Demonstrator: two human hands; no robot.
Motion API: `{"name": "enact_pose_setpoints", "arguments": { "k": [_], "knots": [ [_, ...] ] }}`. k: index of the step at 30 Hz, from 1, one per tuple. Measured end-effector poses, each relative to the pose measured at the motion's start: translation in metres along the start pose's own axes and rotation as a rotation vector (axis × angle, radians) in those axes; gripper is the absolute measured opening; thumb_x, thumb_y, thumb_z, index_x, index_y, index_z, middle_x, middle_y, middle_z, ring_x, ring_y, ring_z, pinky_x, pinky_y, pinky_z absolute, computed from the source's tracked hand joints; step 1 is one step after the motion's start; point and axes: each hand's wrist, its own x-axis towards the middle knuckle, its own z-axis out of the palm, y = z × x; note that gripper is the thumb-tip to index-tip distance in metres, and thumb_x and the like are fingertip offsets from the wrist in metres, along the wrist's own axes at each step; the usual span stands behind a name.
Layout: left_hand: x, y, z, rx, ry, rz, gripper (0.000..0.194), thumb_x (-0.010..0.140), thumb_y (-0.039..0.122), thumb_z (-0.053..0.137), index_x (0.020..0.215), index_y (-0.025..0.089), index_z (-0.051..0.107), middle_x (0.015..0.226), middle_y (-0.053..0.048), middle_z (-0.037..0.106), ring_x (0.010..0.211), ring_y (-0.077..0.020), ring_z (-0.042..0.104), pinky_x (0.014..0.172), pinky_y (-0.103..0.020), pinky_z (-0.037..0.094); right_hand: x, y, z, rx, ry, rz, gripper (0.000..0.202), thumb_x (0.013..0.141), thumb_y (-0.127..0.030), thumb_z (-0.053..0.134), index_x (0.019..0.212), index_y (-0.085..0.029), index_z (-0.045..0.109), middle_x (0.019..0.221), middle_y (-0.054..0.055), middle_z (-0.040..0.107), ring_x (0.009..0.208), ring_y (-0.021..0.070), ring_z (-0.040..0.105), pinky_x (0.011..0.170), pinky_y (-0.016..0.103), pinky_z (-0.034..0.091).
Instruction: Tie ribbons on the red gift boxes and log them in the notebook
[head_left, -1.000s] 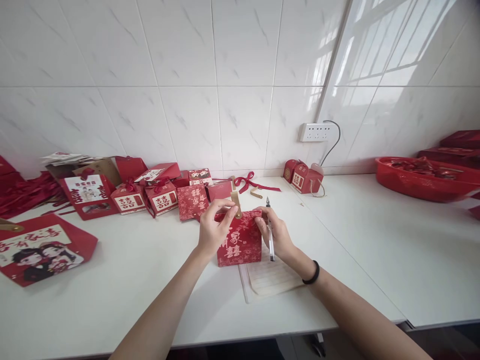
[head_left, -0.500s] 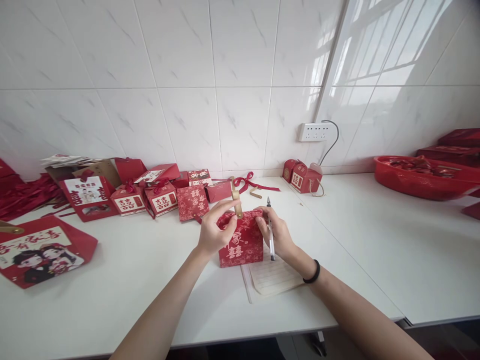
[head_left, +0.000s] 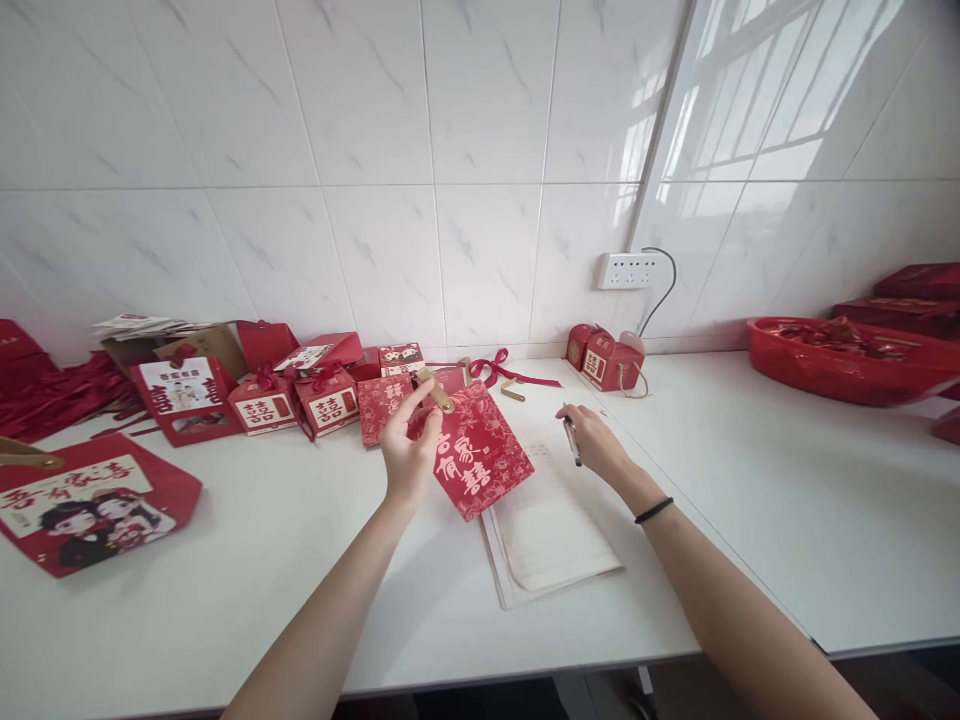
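Note:
My left hand (head_left: 411, 445) is closed on the top edge of a red gift box (head_left: 487, 440) printed with pale flowers and characters. The box hangs tilted above the table, with a gold strap (head_left: 441, 396) at its top by my fingers. In my right hand (head_left: 596, 440) is a pen (head_left: 572, 441), apart from the box and to its right. Below and between the hands lies an open notebook (head_left: 559, 550) with faint writing on its upper part; the box covers its left upper corner.
Several red gift boxes (head_left: 330, 405) line the wall at the left back. A larger red box (head_left: 112, 505) stands near left. Two small red boxes (head_left: 604, 358) sit below a power strip (head_left: 628, 271). A red basin (head_left: 847, 365) of wrapped items is at right. A ribbon (head_left: 517, 373) lies behind.
My right hand has let go of the box and moved right with the pen. My left hand has shifted left and up, tilting the box and uncovering more of the notebook.

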Motion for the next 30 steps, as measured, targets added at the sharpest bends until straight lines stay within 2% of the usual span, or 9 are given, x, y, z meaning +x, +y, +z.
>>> {"name": "enact_pose_setpoints", "arguments": {
  "k": [3, 6, 10, 14, 17, 21, 24, 26, 30],
  "knots": [
    [0.006, -0.006, -0.003, -0.165, 0.047, -0.075, 0.033, 0.073, 0.024, 0.061, 0.105, 0.021, 0.067, 0.112, -0.004, 0.067, 0.108, -0.023, 0.059, 0.09, -0.034, 0.049, -0.003, 0.004, 0.003, -0.012, -0.089, -0.022, 0.037, 0.075, 0.005, 0.038, 0.096, -0.014, 0.062, 0.085, 0.012, 0.061, 0.081, 0.0218, 0.057, 0.064, 0.028, 0.041],
    [0.009, -0.006, -0.004, -0.31, 0.059, -0.142, 0.029, 0.068, 0.024, 0.061, 0.095, 0.021, 0.071, 0.103, -0.003, 0.071, 0.102, -0.0228, 0.063, 0.091, -0.036, 0.048, -0.004, 0.005, 0.005, 0.003, -0.113, -0.016, 0.043, 0.073, 0.006, 0.039, 0.103, -0.014, 0.063, 0.086, 0.012, 0.063, 0.084, 0.0225, 0.058, 0.067, 0.029, 0.042],
    [0.01, 0.004, -0.003, -0.455, -0.031, -0.308, 0.024, 0.063, 0.028, 0.065, 0.085, 0.021, 0.072, 0.084, -0.003, 0.074, 0.081, -0.0214, 0.068, 0.076, -0.035, 0.054, 0.0, -0.004, 0.003, 0.096, -0.061, -0.018, 0.027, 0.086, -0.013, 0.043, 0.107, -0.015, 0.06, 0.097, 0.012, 0.064, 0.09, 0.0225, 0.06, 0.076, 0.034, 0.046],
    [0.01, 0.008, -0.005, -0.498, -0.172, -0.446, 0.027, 0.062, 0.035, 0.068, 0.085, 0.021, 0.069, 0.082, -0.003, 0.072, 0.067, -0.0193, 0.066, 0.061, -0.033, 0.054, -0.001, -0.023, -0.001, 0.224, -0.037, -0.07, 0.026, 0.092, -0.029, 0.039, 0.092, -0.017, 0.062, 0.095, 0.008, 0.066, 0.085, 0.0186, 0.062, 0.076, 0.032, 0.049],
    [0.009, -0.003, -0.007, -0.52, -0.295, -0.487, 0.03, 0.067, 0.044, 0.064, 0.088, 0.022, 0.067, 0.082, -0.003, 0.07, 0.057, -0.0154, 0.061, 0.053, -0.03, 0.05, -0.006, -0.045, -0.005, 0.41, -0.075, -0.085, 0.033, 0.092, -0.038, 0.038, 0.084, -0.017, 0.062, 0.087, 0.007, 0.067, 0.08, 0.0187, 0.063, 0.075, 0.034, 0.051],
    [0.003, -0.026, -0.006, -0.566, -0.377, -0.509, 0.037, 0.078, 0.057, 0.048, 0.085, 0.026, 0.066, 0.091, -0.004, 0.066, 0.04, -0.0069, 0.041, 0.035, -0.025, 0.034, -0.007, -0.087, -0.013, 0.774, -0.118, -0.134, 0.037, 0.091, -0.046, 0.04, 0.087, -0.015, 0.06, 0.09, 0.009, 0.065, 0.086, 0.0196, 0.062, 0.075, 0.035, 0.053],
    [-0.005, -0.037, -0.003, -0.533, -0.411, -0.488, 0.042, 0.079, 0.061, 0.044, 0.091, 0.028, 0.066, 0.088, -0.004, 0.065, 0.037, -0.0049, 0.032, 0.033, -0.024, 0.028, 0.002, -0.124, -0.024, 0.823, -0.074, -0.299, 0.028, 0.089, -0.041, 0.048, 0.103, -0.018, 0.056, 0.107, 0.009, 0.059, 0.098, 0.0187, 0.058, 0.079, 0.034, 0.053],
    [-0.011, -0.042, 0.001, -0.479, -0.415, -0.437, 0.049, 0.078, 0.068, 0.039, 0.088, 0.028, 0.065, 0.075, -0.003, 0.062, 0.034, -0.0048, 0.028, 0.031, -0.024, 0.026, 0.012, -0.145, -0.034, 0.803, -0.069, -0.419, 0.028, 0.087, -0.036, 0.054, 0.11, -0.02, 0.053, 0.112, 0.009, 0.057, 0.099, 0.0177, 0.057, 0.078, 0.031, 0.053],
    [-0.016, -0.046, 0.01, -0.361, -0.385, -0.357, 0.06, 0.073, 0.078, 0.032, 0.061, 0.025, 0.056, 0.045, 0.003, 0.037, 0.028, -0.006, 0.02, 0.029, -0.027, 0.024, 0.032, -0.173, -0.052, 0.768, -0.283, -0.461, 0.018, 0.088, -0.031, 0.05, 0.082, -0.016, 0.059, 0.076, 0.001, 0.06, 0.063, 0.0112, 0.06, 0.053, 0.021, 0.05]
  ]
}}
